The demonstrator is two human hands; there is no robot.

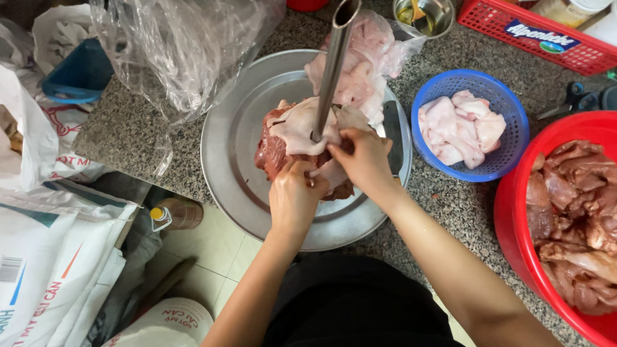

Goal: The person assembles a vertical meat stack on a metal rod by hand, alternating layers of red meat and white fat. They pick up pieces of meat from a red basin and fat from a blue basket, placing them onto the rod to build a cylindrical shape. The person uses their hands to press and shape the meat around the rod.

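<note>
**Both hands press meat onto an upright steel skewer**

The left hand curls its grip around the lower edge of a stack of raw meat, fingers pressed together against the dark red slab at the bottom. The right hand pinches a pale flap of fatty skin at the stack's right side, fingers closed on it just beside the base of a metal skewer tube. The tube stands nearly upright through the middle of the stack and rises toward the camera, its open end at the top of the view.

The stack sits in a wide round metal tray on a speckled granite table. At the tray's far rim lies a heap of pale pink meat pieces in a clear plastic bag. A dark blade-like shape shows at the tray's right edge, partly hidden by the right hand.

To the right of the tray, a blue plastic basket holds pale fatty pieces. Further right, a red basin holds darker red meat pieces. A red plastic crate stands at the far right, and a small metal bowl is beside it. A crumpled clear plastic sheet rises left of the tray. White printed sacks and a capped bottle lie on the floor to the left.
</note>
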